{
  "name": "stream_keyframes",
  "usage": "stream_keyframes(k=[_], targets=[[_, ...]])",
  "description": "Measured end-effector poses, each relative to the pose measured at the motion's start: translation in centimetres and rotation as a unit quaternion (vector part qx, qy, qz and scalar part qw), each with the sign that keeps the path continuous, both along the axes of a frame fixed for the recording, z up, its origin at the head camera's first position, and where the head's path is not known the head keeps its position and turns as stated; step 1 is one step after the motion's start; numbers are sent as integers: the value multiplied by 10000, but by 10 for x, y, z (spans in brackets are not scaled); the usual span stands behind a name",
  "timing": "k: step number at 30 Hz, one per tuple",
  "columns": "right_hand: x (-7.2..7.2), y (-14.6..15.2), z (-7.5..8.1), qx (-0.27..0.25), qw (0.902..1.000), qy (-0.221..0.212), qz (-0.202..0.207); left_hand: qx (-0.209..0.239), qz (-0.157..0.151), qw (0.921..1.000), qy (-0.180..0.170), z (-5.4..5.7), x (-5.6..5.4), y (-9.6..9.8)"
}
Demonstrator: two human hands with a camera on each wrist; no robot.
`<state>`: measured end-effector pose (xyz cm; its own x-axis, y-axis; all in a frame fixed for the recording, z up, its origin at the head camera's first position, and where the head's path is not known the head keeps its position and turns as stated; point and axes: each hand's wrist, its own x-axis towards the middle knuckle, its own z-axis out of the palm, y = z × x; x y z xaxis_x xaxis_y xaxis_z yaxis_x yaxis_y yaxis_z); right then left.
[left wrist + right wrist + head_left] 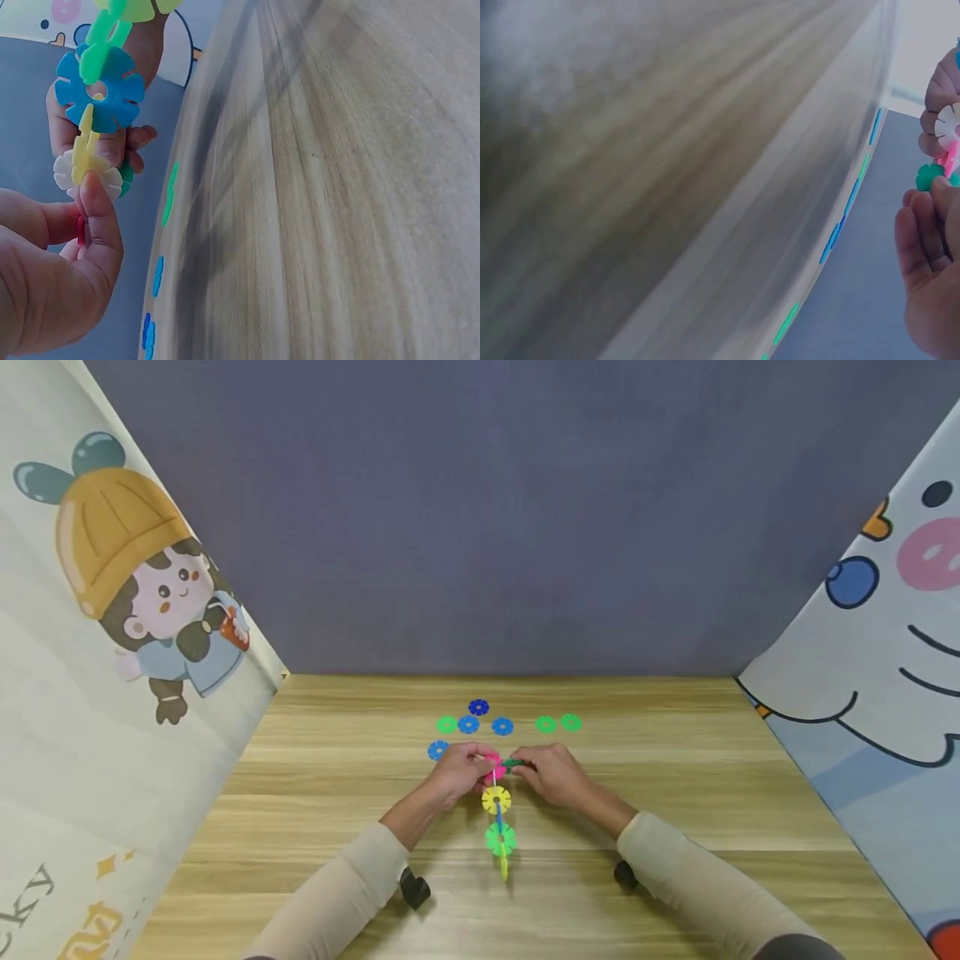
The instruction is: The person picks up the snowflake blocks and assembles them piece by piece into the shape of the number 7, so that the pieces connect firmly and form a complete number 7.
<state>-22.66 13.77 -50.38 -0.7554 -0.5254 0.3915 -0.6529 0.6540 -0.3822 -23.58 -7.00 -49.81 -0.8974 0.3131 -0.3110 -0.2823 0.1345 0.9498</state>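
My left hand [459, 772] pinches a pink notched disc [497, 767] between thumb and fingers. From it a chain of slotted flower-shaped discs runs toward me: a white disc [64, 172], a yellow disc [496, 800], a blue disc [120, 88], a green disc [500, 839] and a yellow-green disc [504, 865]. My right hand [555, 773] pinches a dark green disc [929, 176] against the pink one's right side. Whether their slots are interlocked I cannot tell. In the right wrist view the fingers partly cover the green disc.
Loose discs lie on the wooden table [330, 802] beyond the hands: a dark blue disc [478, 707], several lighter blue ones [502, 727] and several green ones [571, 722]. A grey panel [510, 527] rises behind the table, with printed cloths [60, 693] at the sides.
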Motion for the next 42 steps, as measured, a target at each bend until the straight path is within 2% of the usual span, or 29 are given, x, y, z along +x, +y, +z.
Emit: stream_keyframes(k=[7, 11, 14, 20, 30, 37, 42], targets=[[-2, -3, -4, 4, 9992, 383, 140, 72, -35, 10000, -23, 0, 0, 1], [-1, -3, -4, 8, 9988, 429, 226, 53, -136, 9999, 18, 0, 0, 0], [0, -3, -3, 32, 9994, 245, 232, 57, -203, 9998, 33, 0, 0, -2], [-2, -4, 2, 196, 9987, -431, 189, -9, -251, 9997, -12, -1, -2, -7], [-18, 7, 8, 711, 9913, -1029, 398, -47, -306, 9993, -203, -5, -3, -13], [-32, 14, 13, 693, 9896, -1251, -178, -114, -289, 9992, -256, -6, -3, -15], [-42, 19, 18, 577, 9837, -1597, -598, -145, -330, 9989, -283, -5, -1, -14]])
